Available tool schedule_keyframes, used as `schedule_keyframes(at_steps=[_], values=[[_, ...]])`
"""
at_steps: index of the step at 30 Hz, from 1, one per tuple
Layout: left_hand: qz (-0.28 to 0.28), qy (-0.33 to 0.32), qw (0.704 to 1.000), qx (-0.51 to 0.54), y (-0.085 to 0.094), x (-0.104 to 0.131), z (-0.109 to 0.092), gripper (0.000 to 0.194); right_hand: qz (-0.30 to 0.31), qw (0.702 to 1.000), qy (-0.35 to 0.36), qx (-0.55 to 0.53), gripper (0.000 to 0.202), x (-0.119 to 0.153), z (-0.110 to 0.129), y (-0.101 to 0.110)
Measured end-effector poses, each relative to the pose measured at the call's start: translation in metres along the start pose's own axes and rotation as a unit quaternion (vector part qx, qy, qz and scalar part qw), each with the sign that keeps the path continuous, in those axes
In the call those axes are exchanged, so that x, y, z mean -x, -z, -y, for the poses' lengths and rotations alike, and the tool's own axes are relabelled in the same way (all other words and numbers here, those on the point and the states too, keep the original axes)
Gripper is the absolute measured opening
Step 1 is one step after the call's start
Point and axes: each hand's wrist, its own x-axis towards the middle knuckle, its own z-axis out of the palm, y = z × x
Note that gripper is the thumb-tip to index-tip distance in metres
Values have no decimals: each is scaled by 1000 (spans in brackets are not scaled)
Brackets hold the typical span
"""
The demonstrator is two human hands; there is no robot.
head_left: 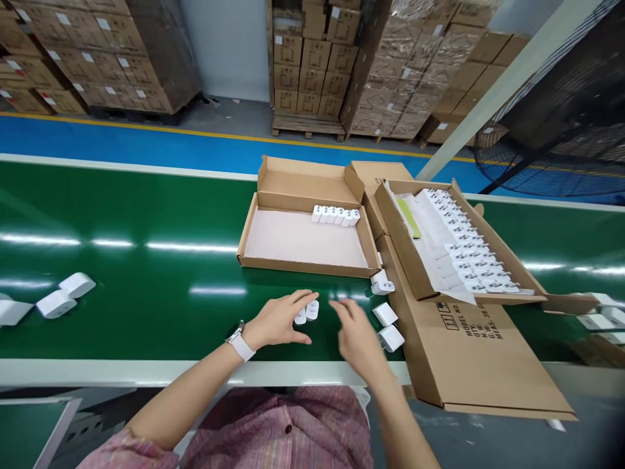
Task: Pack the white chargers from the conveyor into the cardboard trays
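Observation:
Two small white adapters (311,311) stand side by side on the green belt. Over them lies my left hand (278,320), fingers and thumb spread around their left side. To their right is my right hand (359,335), blurred, with its index finger extended and the other fingers curled; whether it holds anything is hidden. An open cardboard box (305,264) behind my hands has a pale liner and a short row of white adapters (335,215) at its back right. More loose white adapters (390,338) lie right of my right hand.
At the right, a tilted box (407,251) of adapters in rows rests on flattened cardboard (483,371). Other white adapters (56,303) lie at the far left. A metal post (502,91) and a fan (551,143) stand at the back right.

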Motion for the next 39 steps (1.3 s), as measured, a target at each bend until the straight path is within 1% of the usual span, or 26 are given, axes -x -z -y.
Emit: schedule_keyframes(at_steps=[1, 2, 4, 6, 7, 9, 11, 14, 15, 17, 19, 20, 21, 23, 24, 25, 27, 28, 30, 32, 33, 34, 36, 37, 38, 39], values=[[4, 3, 1000, -21, -5, -4, -4, 93, -1, 997, -24, 78, 67, 10, -14, 6], [7, 8, 999, -37, -9, -9, -7, 87, 16, 989, -36, 144, 65, 21, -29, 12], [16, 15, 998, -51, -18, -17, -13, 65, 73, 971, -39, 224, 58, 42, -57, 20], [24, 15, 998, -48, -23, -20, -16, 48, 126, 958, -22, 256, 53, 58, -77, 25], [26, 14, 999, -43, -24, -20, -16, 45, 143, 955, -10, 259, 51, 63, -83, 25], [26, 20, 999, -34, -21, -16, -13, 45, 141, 960, 9, 241, 51, 66, -89, 25], [25, 37, 999, -29, -15, -10, -9, 50, 103, 977, 17, 185, 48, 61, -84, 24], [35, 53, 998, -22, -5, -2, -4, 50, 42, 999, 13, 21, 39, 40, -57, 16], [40, 51, 998, -18, -3, -1, -4, 48, 38, 998, 12, -49, 40, 32, -44, 12], [46, 40, 998, -7, 0, -1, -4, 43, 59, 983, 13, -175, 47, 17, -19, 5], [51, 28, 998, 1, 2, -2, -5, 43, 76, 969, 16, -234, 54, 8, -5, 2], [54, 25, 998, 1, 2, -2, -6, 45, 73, 971, 15, -229, 56, 7, -5, 3], [57, 23, 998, -1, 2, -3, -7, 49, 58, 978, 6, -199, 58, 7, -9, 5], [63, 25, 998, -14, 0, -4, -8, 62, 15, 997, -35, -71, 62, 11, -27, 13], [65, 27, 997, -20, -2, -4, -9, 69, -1, 998, -61, 11, 65, 14, -39, 17], [68, 29, 997, -25, -4, -4, -10, 75, -6, 993, -81, 89, 67, 16, -51, 21], [70, 29, 997, -30, -9, -4, -13, 82, 17, 977, -90, 193, 69, 18, -72, 25], [69, 29, 997, -29, -12, -3, -14, 83, 37, 975, -82, 203, 67, 18, -80, 27], [59, 30, 997, -25, -18, -3, -16, 80, 62, 984, -82, 147, 59, 17, -88, 28], [44, 31, 998, -17, -24, -4, -17, 75, 69, 989, -132, 22, 47, 16, -88, 30], [37, 30, 999, -12, -27, -5, -17, 73, 71, 982, -169, -54, 43, 15, -84, 31], [30, 28, 999, -8, -29, -7, -18, 71, 73, 967, -204, -131, 44, 14, -80, 31], [26, 21, 999, -4, -33, -11, -19, 67, 74, 931, -240, -263, 52, 12, -66, 26], [27, 16, 1000, -5, -33, -12, -19, 64, 67, 919, -241, -303, 55, 11, -58, 22], [30, 12, 999, -9, -33, -14, -20, 62, 54, 916, -238, -319, 57, 9, -51, 17], [33, 9, 999, -17, -32, -14, -20, 60, 35, 920, -236, -311, 58, 8, -43, 12]])
